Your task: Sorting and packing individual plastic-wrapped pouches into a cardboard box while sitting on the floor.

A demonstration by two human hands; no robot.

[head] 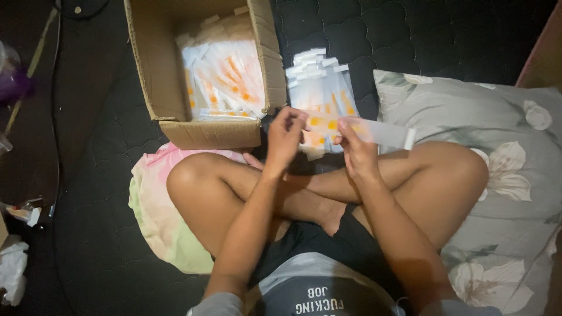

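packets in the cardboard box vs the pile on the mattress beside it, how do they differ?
The packets in the cardboard box lie loose and slanted, walled in by the cardboard box. The pile on the mattress is a fanned stack in the open, just beyond the left hand and right hand, which hold one clear packet between them. Both are clear sleeves with orange marks and white ends.

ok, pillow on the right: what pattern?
Grey pillow with large white flowers; head view.
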